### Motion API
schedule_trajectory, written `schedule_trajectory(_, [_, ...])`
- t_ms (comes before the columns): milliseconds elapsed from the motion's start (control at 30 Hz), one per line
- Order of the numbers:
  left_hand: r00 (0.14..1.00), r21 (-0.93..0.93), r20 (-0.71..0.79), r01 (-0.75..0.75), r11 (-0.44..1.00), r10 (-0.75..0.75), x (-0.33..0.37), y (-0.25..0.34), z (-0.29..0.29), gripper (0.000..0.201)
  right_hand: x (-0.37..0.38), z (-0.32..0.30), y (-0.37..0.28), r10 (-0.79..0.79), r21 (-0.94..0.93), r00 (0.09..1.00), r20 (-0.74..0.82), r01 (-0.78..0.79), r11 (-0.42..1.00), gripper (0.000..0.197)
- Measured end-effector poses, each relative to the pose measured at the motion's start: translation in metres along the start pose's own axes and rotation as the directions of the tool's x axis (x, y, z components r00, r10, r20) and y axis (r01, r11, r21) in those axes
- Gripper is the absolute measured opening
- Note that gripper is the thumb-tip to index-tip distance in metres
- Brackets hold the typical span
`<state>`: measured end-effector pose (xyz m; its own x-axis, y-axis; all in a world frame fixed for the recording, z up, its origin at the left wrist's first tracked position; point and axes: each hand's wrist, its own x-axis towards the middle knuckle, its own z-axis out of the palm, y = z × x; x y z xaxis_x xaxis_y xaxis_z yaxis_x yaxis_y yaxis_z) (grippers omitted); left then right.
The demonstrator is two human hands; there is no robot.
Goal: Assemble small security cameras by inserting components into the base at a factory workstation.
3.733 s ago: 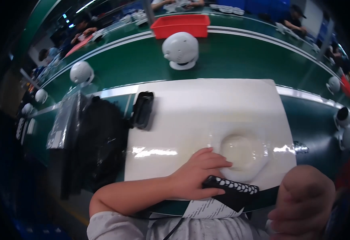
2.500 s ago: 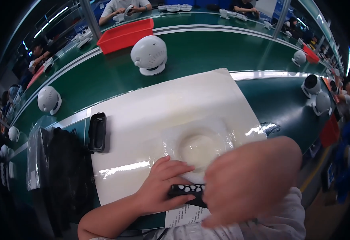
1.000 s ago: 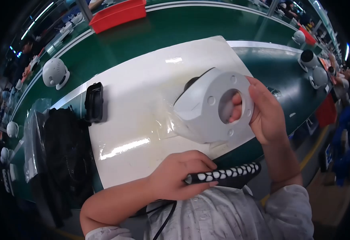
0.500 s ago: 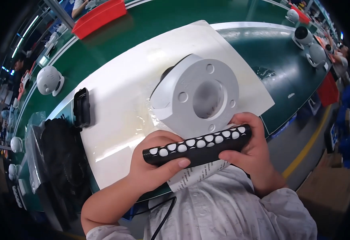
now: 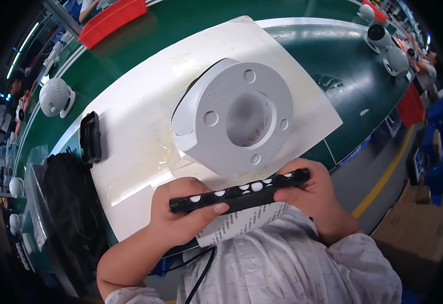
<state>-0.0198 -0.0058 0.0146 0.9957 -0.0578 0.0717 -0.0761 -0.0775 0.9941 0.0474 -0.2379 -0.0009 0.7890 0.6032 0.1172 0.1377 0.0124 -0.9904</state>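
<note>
Between my left hand (image 5: 177, 215) and my right hand (image 5: 314, 191) I grip a black bent sheet (image 5: 249, 202) with white round spots along its upper edge. Printed white backing paper (image 5: 243, 223) hangs below it, in front of my shirt. The thumbs press on the near face, while most other fingers go out of sight behind. Just beyond my hands lies a pale grey camera-like device (image 5: 186, 144), its flat ring-shaped base (image 5: 209, 139) facing up. Several round recesses surround a large central hole in that base.
The device rests on a white board (image 5: 130, 137) over a green bench (image 5: 302, 50). At left are a black plastic tray (image 5: 90, 137) and a black bag (image 5: 72, 197). White cameras (image 5: 54, 97) stand along the line. A red bin (image 5: 111, 24) sits at the far side.
Both hands have tilted the black sheet, so its spotted edge looks narrower and fewer white spots show. The whole scene has shifted slightly left in view.
</note>
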Motion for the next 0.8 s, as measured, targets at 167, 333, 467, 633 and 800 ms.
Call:
schedule_trajectory(167, [0.996, -0.010, -0.013, -0.089, 0.996, 0.089, 0.002, -0.002, 0.000, 0.015, 0.008, -0.009, -0.002, -0.063, 0.444, 0.994, -0.092, 0.098, 0.891, 0.023])
schedule_trajectory(333, [0.958, 0.238, 0.066, -0.287, 0.928, 0.279, 0.006, 0.003, 0.002, 0.014, 0.013, -0.020, -0.009, -0.200, -0.153, 0.979, -0.038, 0.192, 0.969, 0.020])
schedule_trajectory(467, [0.957, 0.223, 0.057, -0.291, 0.930, 0.286, 0.006, 0.003, 0.003, 0.016, 0.017, -0.018, -0.007, -0.478, -0.355, 0.878, -0.033, 0.437, 0.826, 0.026])
schedule_trajectory(633, [0.967, 0.276, 0.103, -0.252, 0.927, 0.232, 0.006, 0.007, 0.002, 0.017, 0.017, -0.008, 0.000, -0.561, -0.269, 0.827, -0.032, 0.533, 0.802, 0.038])
schedule_trajectory(800, [0.993, 0.160, -0.007, -0.112, 0.981, 0.115, 0.003, 0.005, 0.004, 0.014, 0.018, -0.006, 0.002, -0.656, -0.355, 0.755, -0.011, 0.610, 0.708, 0.037])
